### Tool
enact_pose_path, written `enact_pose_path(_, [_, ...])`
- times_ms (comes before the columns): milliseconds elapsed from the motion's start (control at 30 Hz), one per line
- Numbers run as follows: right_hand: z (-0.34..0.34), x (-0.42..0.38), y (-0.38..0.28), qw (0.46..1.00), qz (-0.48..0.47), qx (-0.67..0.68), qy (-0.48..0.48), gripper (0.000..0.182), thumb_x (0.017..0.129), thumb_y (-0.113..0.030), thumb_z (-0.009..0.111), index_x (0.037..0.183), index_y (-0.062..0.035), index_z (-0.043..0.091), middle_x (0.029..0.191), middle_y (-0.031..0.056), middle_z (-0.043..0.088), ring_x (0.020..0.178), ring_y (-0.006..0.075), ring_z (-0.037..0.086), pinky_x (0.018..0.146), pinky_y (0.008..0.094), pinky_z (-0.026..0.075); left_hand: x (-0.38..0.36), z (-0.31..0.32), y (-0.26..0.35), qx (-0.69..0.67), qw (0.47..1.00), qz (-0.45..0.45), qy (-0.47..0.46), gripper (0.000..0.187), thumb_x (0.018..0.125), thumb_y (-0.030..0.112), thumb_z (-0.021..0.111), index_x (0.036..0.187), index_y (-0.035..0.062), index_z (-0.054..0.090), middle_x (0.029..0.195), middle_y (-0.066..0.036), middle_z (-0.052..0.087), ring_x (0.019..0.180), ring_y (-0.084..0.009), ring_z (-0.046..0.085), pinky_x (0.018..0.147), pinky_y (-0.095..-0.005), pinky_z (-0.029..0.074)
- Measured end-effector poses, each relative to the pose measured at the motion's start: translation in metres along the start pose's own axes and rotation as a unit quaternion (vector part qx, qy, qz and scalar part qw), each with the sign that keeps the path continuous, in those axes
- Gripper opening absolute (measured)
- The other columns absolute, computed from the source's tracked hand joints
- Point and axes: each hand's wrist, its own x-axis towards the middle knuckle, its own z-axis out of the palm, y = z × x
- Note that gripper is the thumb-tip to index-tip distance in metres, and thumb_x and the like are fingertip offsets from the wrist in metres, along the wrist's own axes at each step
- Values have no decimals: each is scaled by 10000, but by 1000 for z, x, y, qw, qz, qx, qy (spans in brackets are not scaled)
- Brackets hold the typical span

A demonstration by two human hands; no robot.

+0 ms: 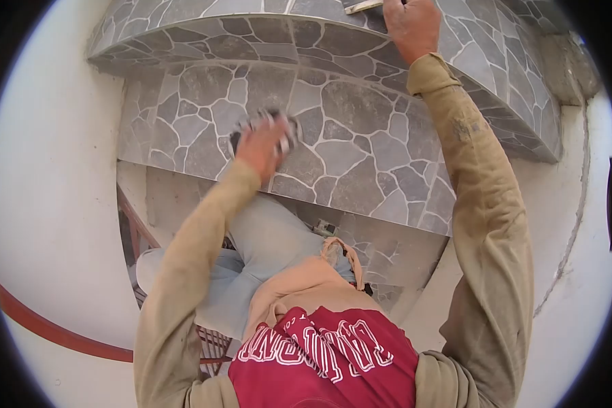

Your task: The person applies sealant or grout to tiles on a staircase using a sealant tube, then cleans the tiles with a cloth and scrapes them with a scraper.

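My left hand, blurred by motion, is closed on a bunched black-and-white rag. It presses the rag on the grey stone-patterned face of a step with pale joint lines. Higher up, at the top edge of the view, my right hand is over the upper step, its fingers bent and partly cut off. A thin pale strip runs up to its fingers from the left; I cannot tell whether the hand grips it.
The upper step's curved edge overhangs the face below. White walls stand at both sides. A red-brown rail curves at lower left. Below my bent leg are lower steps with similar stone pattern.
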Motion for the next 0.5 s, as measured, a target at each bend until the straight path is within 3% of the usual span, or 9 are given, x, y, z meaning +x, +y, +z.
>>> enact_pose_path(100, [-7, -1, -5, 999, 20, 42, -7, 464, 878, -356, 595, 679, 62, 621, 614, 286, 546, 577, 416, 616, 518, 500, 404, 99, -1, 8, 11, 983, -60, 172, 538, 852, 127, 591, 1372, 114, 453, 1396, -75, 496, 1272, -263, 471, 1091, -509, 284])
enact_pose_path(133, [-8, -2, -6, 999, 27, 35, -1, 474, 879, -373, 599, 686, 59, 627, 615, 278, 558, 579, 411, 622, 521, 498, 410, 129, 8, 28, -220, 972, -61, 62, 491, 835, 104, 589, 1318, 129, 502, 1362, -76, 509, 1248, -270, 474, 1063, -498, 306])
enact_pose_path(167, [-7, 0, -8, 999, 31, 31, 7, 484, 880, -390, 604, 692, 55, 633, 616, 271, 571, 582, 407, 628, 524, 497, 417, 156, 22, 53, -434, 898, -57, -50, 451, 819, 80, 588, 1264, 143, 550, 1327, -77, 523, 1224, -277, 477, 1034, -486, 329])
enact_pose_path(200, [-5, 3, -5, 999, 24, 37, 10, 484, 880, -390, 604, 692, 55, 633, 616, 271, 571, 582, 407, 628, 524, 497, 417, 165, 39, 86, -186, 965, 183, 40, 399, 792, 81, 598, 1188, 133, 588, 1221, -75, 575, 1133, -272, 530, 1004, -477, 344])
enact_pose_path(233, [-4, 5, 4, 1000, -8, -27, -2, 533, 891, -427, 588, 671, 57, 624, 606, 261, 568, 567, 402, 600, 533, 477, 419, 187, 43, 134, -255, 952, 154, -71, 451, 767, 137, 634, 1214, 162, 582, 1218, -94, 584, 1132, -285, 540, 1005, -524, 333])
enact_pose_path(333, [3, 8, 7, 999, -33, -30, 3, 571, 903, -451, 580, 640, 55, 612, 574, 241, 554, 524, 351, 566, 533, 448, 416, 193, 71, 216, -130, 922, 255, 260, 463, 780, 293, 666, 1208, 144, 572, 1151, -116, 615, 1136, -283, 546, 1014, -492, 345])
enact_pose_path(367, [0, 6, 6, 1000, -16, 14, 6, 561, 905, -436, 588, 629, 52, 609, 552, 229, 541, 496, 306, 558, 524, 438, 410, 198, 54, 210, -123, 921, 262, 261, 463, 780, 293, 666, 1208, 144, 572, 1151, -116, 615, 1136, -283, 546, 1014, -492, 345])
enact_pose_path(433, [-6, 2, -1, 1000, -13, 6, 22, 573, 902, -425, 605, 592, 56, 589, 507, 209, 508, 460, 253, 537, 506, 433, 402, 202, 14, 193, -104, 975, 195, 7, 456, 805, 337, 662, 1207, 140, 573, 1167, -103, 625, 1103, -277, 575, 956, -444, 420])
enact_pose_path(500, [-9, 2, 0, 999, -16, -31, -10, 610, 894, -478, 558, 609, 58, 610, 602, 283, 564, 601, 437, 601, 573, 499, 454, 201, 45, 105, -259, 931, 168, 194, 317, 759, 290, 694, 1038, 140, 682, 1037, -80, 683, 860, -258, 661, 714, -386, 532])
